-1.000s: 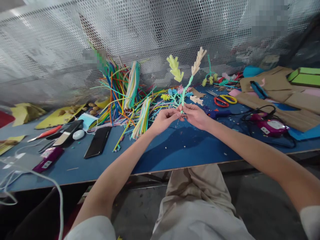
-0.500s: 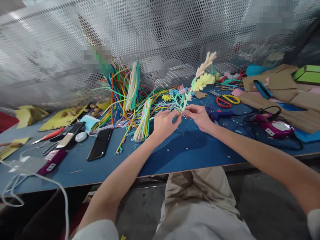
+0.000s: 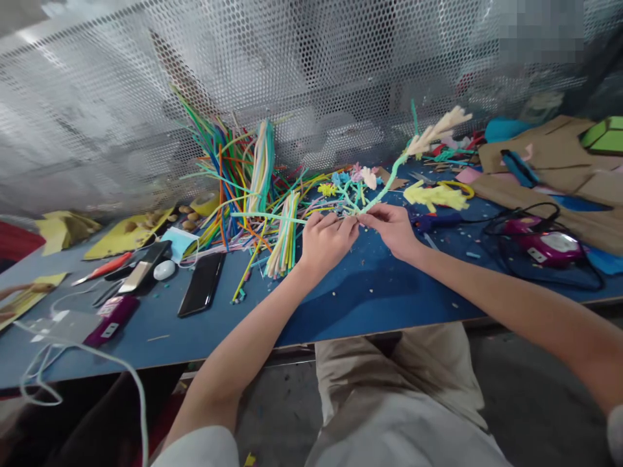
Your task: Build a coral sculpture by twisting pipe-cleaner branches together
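Nearest, beige cloth trousers (image 3: 399, 363) are seen below the edge of the dark blue flat tabletop (image 3: 350, 311), on which a black rectangular phone (image 3: 202, 285) is laid. Above the tabletop, the bare left hand (image 3: 327, 245) and the bare right hand (image 3: 392, 227) are brought together, fingertips almost meeting. The foot of a mint-green fuzzy twisted stem (image 3: 395, 174) is pinched between thumb and fingers on the right; the left fingers are curled closed at the same foot, their exact contact being hidden. A straight pale-green fuzzy strand (image 3: 267, 216) is seen running out leftward from the left hand. The stem's shaping and the seating of its cream feathery fuzzy head (image 3: 438, 131) are judged done; the foot, with that strand unwound, is judged unfinished. The stem's long axis is slanted from the fingers up and rightward, away from the body, and the head is pointed the same way. A yellow feathery fuzzy spray (image 3: 435, 196) is pointed right, nearly level, its attachment hidden. Beyond, small blue fuzzy flowers (image 3: 341, 178) are backed by a grey perforated metal panel (image 3: 335, 84).
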### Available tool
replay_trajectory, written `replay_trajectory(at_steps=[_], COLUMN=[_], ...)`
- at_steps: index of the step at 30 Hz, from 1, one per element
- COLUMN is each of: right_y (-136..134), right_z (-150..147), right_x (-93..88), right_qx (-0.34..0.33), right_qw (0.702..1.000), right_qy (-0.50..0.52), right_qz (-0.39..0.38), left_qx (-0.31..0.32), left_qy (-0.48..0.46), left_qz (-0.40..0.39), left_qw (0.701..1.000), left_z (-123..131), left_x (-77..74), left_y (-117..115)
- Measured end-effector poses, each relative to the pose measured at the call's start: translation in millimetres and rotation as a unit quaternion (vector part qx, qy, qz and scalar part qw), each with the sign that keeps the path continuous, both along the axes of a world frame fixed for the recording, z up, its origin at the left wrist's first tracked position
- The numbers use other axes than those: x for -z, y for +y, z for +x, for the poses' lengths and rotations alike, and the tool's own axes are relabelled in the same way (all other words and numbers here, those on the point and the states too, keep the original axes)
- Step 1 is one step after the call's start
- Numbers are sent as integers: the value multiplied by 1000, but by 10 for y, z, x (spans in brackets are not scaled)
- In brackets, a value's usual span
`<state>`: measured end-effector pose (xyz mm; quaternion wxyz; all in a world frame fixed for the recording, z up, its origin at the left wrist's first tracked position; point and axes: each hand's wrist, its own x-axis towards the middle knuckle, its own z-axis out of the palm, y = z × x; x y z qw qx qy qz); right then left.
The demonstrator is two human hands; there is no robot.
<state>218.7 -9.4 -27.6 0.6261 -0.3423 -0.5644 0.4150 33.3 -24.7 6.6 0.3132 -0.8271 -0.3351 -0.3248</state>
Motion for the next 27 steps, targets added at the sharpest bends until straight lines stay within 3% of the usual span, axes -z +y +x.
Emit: replay_trajectory(at_steps=[4,10,18,21,23,27], right_y=[-11,-91,-160,-134,-103,-66], right_z=[24,37,96,115,115,76], right_x=[-2,-63,-143,-133,-111,-90], right_qx=[49,78,79,54,23,-127], right_qw=[998,994,982,986,991,992], right_qy=[-46,-70,-146,-140,-114,-6], right_qz=[11,15,86,76,66,13], left_qx=[5,13,49,80,128,203], left_qy=[13,-10,-36,-113,-169,-211], left_qz=[15,-38,-176,-245,-314,-401], left_qw=[1000,999,982,960,925,868], left_z=[5,3,-62,-50,-44,-62], left_x=[49,110,35,-6,-52,-145], left_y=[9,30,-16,-37,-59,-96])
